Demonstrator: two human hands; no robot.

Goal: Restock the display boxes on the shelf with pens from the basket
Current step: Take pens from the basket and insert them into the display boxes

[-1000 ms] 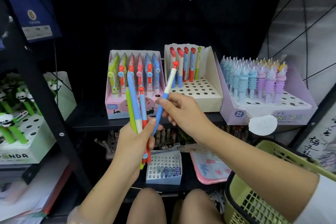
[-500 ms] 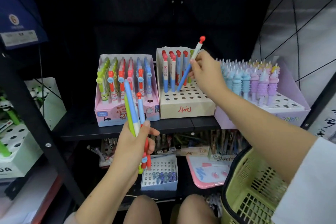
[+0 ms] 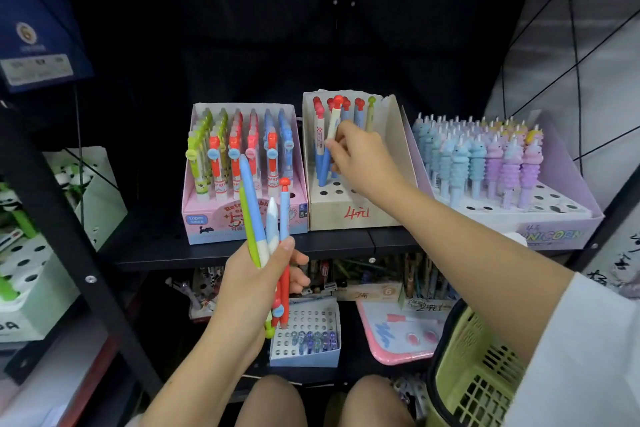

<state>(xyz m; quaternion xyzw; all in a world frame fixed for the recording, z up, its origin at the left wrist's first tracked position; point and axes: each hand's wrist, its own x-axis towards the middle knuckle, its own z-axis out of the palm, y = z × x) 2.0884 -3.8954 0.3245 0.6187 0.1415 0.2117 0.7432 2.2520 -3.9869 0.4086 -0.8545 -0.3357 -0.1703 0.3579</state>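
My right hand [image 3: 360, 156] pinches a white-and-blue pen with a red cap [image 3: 333, 121], standing almost upright among the pens at the back of the beige display box [image 3: 356, 211] in the middle of the shelf. Several holes at that box's front show as dark dots. My left hand [image 3: 252, 277] grips a bundle of pens [image 3: 266, 229], blue, green, white and red, below the shelf edge in front of the pink display box [image 3: 221, 225]. The green basket [image 3: 474, 374] sits at the lower right, partly behind my right arm.
A lilac box of unicorn pens [image 3: 519, 177] stands right of the beige box. A panda pen box [image 3: 31, 253] sits at the far left behind a black post [image 3: 69, 229]. Under the shelf lie a small blue holed box [image 3: 304, 336] and a pink tray [image 3: 401, 333].
My right hand carried one pen from the bundle up to the beige box and lowered it among the standing pens. The left hand's bundle stayed near the shelf edge.
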